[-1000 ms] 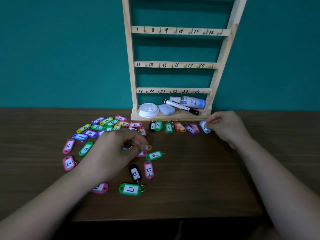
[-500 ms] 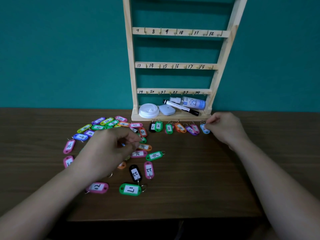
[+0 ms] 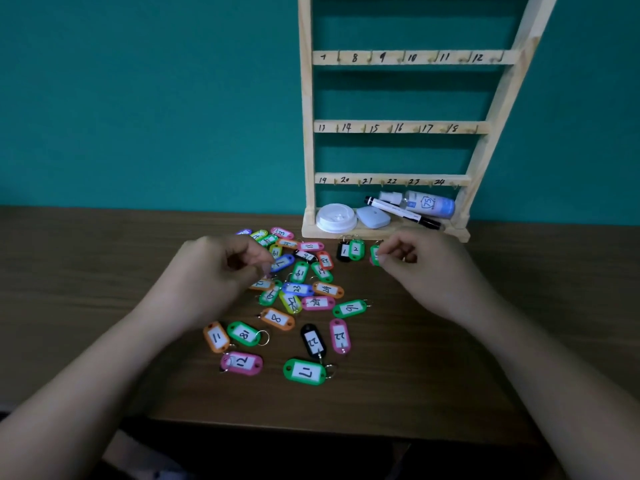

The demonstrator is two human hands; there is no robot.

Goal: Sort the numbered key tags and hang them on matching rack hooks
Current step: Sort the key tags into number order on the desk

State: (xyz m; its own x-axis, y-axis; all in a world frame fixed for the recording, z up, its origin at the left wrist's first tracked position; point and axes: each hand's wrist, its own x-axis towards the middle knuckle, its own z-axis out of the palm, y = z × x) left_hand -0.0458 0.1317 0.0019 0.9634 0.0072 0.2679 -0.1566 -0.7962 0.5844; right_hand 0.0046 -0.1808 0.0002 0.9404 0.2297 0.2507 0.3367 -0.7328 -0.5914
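The key tags (image 3: 297, 288) are being presented as small oblong plastic fobs with rounded ends, in glossy green, pink, orange, blue, black and yellow. Each is carrying a white insert with a handwritten number and a thin metal split ring. Most are being kept in a loose heap at the centre of the brown wood-grain table (image 3: 415, 382), with a green tag marked 17 (image 3: 304, 371) lying at 6 o'clock. A black tag marked 1 (image 3: 344, 251) and a green tag marked 2 (image 3: 356, 249) are lying side by side at 12 o'clock, just before the pale wooden rack (image 3: 398, 127) with its numbered flat rails and small hooks. At 1 o'clock, a half-hidden green tag (image 3: 374, 251) is being pinched by the right hand (image 3: 429, 275). The left hand (image 3: 214, 275) is being held with curled fingers at 10 o'clock of the heap, beside a blue tag (image 3: 282, 262); whether anything is being grasped cannot be told.
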